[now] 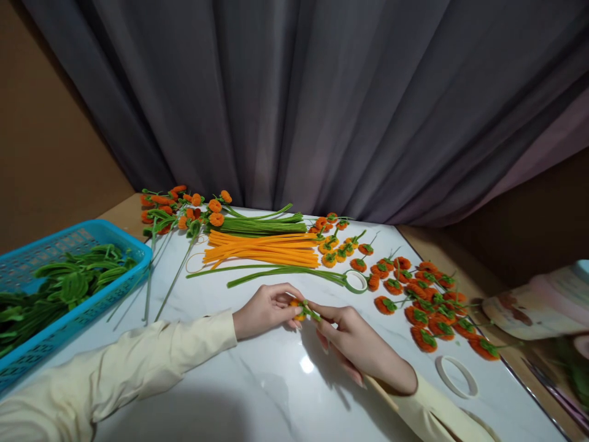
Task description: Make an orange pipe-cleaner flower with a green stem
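Above the white table, my left hand (263, 313) pinches a small yellow-orange pipe-cleaner pumpkin (299, 317) by its side. My right hand (365, 344) meets it from the right, with thumb and finger closed on the green stem piece (311, 313) at its top. Part of the pumpkin is hidden behind my fingers. Just beyond my hands lie several loose green pipe cleaners (285, 271), their right ends by a roll of green tape (356, 282). Behind them is a bundle of orange pipe cleaners (262, 248), and farther back a green bundle (262, 226).
A blue basket (146, 252) of green pipe-cleaner leaves (76, 282) stands at left. Stemmed orange pumpkins (216, 219) lie back left. Yellow pumpkins (329, 259) and many orange-red ones (423, 339) spread rightward. A pale ring (473, 388) and a plastic jar (538, 307) are at right.
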`<state>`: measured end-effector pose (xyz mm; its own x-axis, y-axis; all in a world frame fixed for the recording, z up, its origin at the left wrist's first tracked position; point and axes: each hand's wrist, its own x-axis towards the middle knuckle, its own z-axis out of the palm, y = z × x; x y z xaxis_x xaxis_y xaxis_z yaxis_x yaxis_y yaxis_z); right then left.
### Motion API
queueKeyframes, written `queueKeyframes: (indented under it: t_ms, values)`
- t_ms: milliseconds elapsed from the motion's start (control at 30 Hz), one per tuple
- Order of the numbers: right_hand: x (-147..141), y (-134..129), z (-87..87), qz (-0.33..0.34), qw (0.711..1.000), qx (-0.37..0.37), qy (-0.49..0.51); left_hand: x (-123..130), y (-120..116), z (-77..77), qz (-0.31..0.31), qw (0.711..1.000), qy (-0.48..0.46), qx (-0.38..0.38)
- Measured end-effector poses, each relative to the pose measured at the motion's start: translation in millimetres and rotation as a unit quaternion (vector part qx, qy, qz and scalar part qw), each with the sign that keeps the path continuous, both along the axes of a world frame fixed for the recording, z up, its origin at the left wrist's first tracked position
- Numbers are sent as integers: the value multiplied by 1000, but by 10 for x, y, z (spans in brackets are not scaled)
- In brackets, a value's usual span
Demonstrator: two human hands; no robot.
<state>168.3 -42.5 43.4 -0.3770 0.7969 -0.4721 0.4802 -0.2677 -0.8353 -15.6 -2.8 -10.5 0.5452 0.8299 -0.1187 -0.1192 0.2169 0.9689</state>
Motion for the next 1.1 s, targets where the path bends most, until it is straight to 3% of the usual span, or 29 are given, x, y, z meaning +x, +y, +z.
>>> queueKeyframes:
  t_ms: [200, 333, 433, 600, 833, 1100]
  values:
    - [-16, 4, -5, -31, 999, 9, 8, -14, 23, 21, -3, 1000, 0, -23]
    - [-10, -9, -19, -9, 999, 35, -21, -12, 17, 1, -6, 1000, -9, 0]
    - [-8, -16, -19, 33, 992, 105, -53, -18, 16, 13, -9, 1000, -14, -1]
    - [-17, -13, -18, 84, 957, 260, -98, -34, 43, 77, -7, 999, -13, -47]
    - [-40, -25, 27, 91, 952, 273, -102, -31, 86, 72, -29, 998, 0, -51]
    - [-27, -16, -42, 67, 958, 253, -116, -34, 99, 23, -47, 997, -21, -56]
